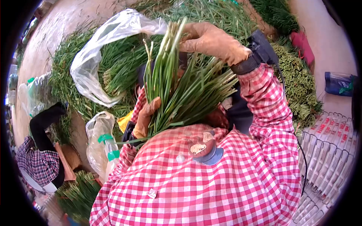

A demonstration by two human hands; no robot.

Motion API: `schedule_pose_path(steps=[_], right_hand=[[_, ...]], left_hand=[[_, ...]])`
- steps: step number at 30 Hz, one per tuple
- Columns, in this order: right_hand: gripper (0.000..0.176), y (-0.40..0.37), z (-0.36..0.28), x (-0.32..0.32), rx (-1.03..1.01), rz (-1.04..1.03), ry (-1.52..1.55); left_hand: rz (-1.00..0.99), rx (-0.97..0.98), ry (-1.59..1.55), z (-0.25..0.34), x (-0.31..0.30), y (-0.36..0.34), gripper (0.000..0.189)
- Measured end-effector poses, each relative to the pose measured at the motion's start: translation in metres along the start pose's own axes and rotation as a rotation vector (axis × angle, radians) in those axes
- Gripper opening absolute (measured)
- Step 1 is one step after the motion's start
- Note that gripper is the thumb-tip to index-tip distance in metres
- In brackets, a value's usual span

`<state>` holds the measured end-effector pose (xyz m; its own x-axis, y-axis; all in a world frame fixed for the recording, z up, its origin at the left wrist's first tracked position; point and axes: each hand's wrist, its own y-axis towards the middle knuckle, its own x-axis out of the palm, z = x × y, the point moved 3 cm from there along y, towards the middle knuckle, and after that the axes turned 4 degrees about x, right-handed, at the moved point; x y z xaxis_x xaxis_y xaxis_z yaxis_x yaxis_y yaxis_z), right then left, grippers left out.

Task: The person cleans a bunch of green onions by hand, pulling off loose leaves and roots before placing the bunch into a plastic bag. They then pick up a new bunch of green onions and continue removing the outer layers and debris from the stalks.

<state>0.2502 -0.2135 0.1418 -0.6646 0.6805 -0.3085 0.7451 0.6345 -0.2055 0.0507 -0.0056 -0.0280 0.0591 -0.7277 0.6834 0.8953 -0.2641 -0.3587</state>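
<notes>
My left hand (146, 119), in a brown glove, is closed around a bunch of chives (166, 75) held in front of my chest. The stalks fan out, with pale cut ends at the top and right. My right hand (211, 42), gloved too, is bent over the pale top ends of the upright stalks. Its thumb and fingers curve against them, with the fingertips partly hidden behind the stalks. A clear plastic bag (88, 62) stands with its mouth wide beside the bunch, and more long greens (126, 60) lie within its rim.
Heaped greens (68, 75) cover the floor ahead. Stacked bundles (292, 79) stand at the right, near wire-like racks (332, 150) and a blue packet (339, 83). Another person (41, 158) sits at the left. A bag with green tape (100, 139) lies near my left arm.
</notes>
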Motion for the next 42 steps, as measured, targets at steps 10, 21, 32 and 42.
schedule_pose_path(steps=[10,21,32,42], right_hand=[[0.014,-0.027,-0.037,-0.059,-0.139,0.371,0.512],[0.091,-0.090,-0.004,0.056,0.248,0.083,-0.412],[0.019,-0.124,-0.037,0.031,-0.161,-0.451,0.961],[0.054,-0.071,-0.011,0.107,0.218,-0.093,-0.437]], left_hand=[[-0.141,-0.072,-0.398,-0.002,0.028,0.012,0.087],[-0.135,0.197,-0.375,0.013,0.042,0.006,0.080],[-0.031,0.152,-0.367,0.016,0.052,0.007,0.091],[-0.095,0.128,-0.253,0.029,0.061,-0.007,0.100]])
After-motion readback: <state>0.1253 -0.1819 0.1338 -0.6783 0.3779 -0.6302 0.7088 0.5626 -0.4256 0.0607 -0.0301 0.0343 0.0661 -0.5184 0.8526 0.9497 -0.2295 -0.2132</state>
